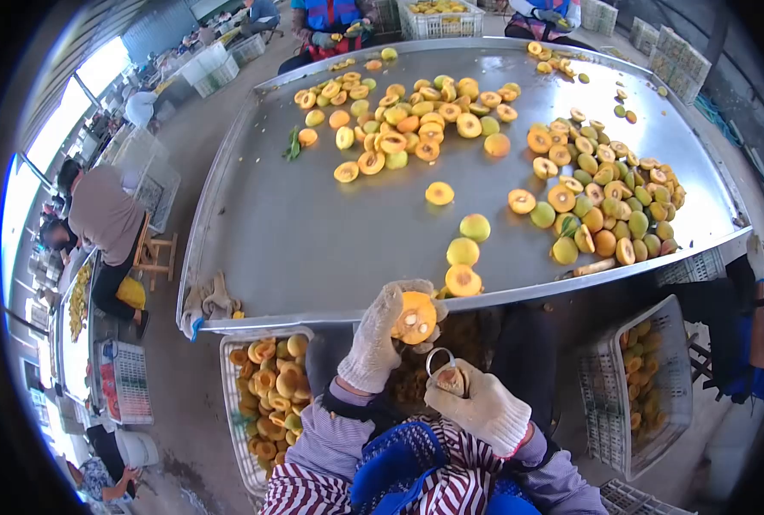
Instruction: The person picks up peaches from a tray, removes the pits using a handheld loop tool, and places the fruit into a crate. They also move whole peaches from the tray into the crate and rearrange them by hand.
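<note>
My left hand (373,343), in a pale knitted glove, is closed around a yellow peach half (415,318). Its cut face points up toward me and shows pale spots at the pit. In my right hand (482,410), also gloved, is a pitting tool (447,373) with a looped metal end and a brownish handle. The metal loop is just below the peach half, apart from it. Beyond my hands, on the table's near edge, lies another cut peach (463,281), with a whole-looking one (463,251) behind it.
The metal table (313,232) has a raised rim and carries a spread of cut peaches (429,129) and a heap (614,193) at right. Crates of fruit stand below at left (227,421) and right (601,403). Gloves (219,296) lie at the left corner. People sit opposite.
</note>
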`<state>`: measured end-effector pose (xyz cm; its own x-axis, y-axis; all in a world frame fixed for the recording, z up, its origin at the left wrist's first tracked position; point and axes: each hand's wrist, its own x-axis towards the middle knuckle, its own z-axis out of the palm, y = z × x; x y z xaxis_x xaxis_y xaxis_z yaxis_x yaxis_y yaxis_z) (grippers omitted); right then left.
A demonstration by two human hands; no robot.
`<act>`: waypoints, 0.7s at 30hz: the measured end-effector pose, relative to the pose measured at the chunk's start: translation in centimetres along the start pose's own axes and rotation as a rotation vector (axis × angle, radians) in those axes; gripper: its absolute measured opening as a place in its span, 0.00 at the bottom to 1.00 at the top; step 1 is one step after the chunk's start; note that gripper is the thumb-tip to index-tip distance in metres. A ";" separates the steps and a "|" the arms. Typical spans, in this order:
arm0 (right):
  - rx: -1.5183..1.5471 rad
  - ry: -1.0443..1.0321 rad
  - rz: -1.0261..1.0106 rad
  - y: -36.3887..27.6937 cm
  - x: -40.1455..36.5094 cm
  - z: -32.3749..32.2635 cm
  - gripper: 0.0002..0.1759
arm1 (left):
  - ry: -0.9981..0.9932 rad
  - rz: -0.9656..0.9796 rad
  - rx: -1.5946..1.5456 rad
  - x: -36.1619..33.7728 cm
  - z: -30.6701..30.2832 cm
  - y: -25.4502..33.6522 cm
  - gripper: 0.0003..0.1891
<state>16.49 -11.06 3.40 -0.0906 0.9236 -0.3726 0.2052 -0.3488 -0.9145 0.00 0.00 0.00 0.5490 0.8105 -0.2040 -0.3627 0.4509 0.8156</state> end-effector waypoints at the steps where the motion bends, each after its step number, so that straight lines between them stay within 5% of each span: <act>1: -0.053 0.040 -0.015 -1.1 -0.4 -0.4 0.14 | 0.042 0.060 -0.027 -0.3 1.7 0.3 0.36; 14: -0.208 0.156 -0.202 -0.7 -0.7 1.1 0.18 | 0.125 0.223 0.208 -4.2 4.4 -0.5 0.32; 21: 0.135 0.004 -0.082 0.2 -1.0 1.4 0.17 | 0.102 0.355 0.178 -4.3 6.5 -0.4 0.26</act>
<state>15.25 -12.26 3.36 -0.0980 0.9504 -0.2950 0.0647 -0.2897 -0.9549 2.64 -6.10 4.05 0.3321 0.9412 0.0613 -0.3750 0.0721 0.9242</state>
